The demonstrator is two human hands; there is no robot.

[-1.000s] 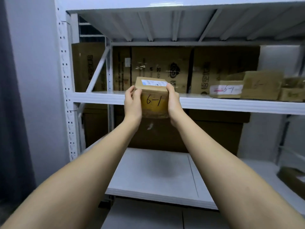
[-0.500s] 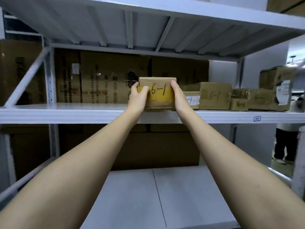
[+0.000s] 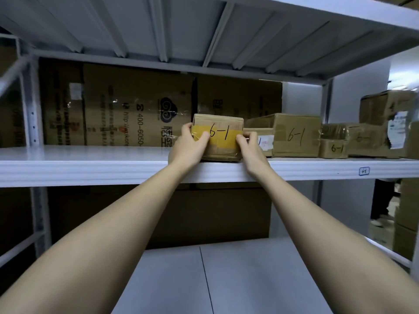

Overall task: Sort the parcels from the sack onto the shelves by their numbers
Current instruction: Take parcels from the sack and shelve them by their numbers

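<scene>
As both hands, left hand (image 3: 189,147) and right hand (image 3: 250,147), clasp the parcel (image 3: 218,137) marked 6-1 at the shelf (image 3: 90,168) front edge, sliding it squarely back beside matching boxes (image 3: 292,134) looks best.

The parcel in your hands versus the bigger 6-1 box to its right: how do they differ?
The held parcel has a yellow tape band; the bigger box is plain brown. The left hand and right hand grip the parcel; the bigger box is untouched. Both stand on the shelf, marked 6-1.
</scene>
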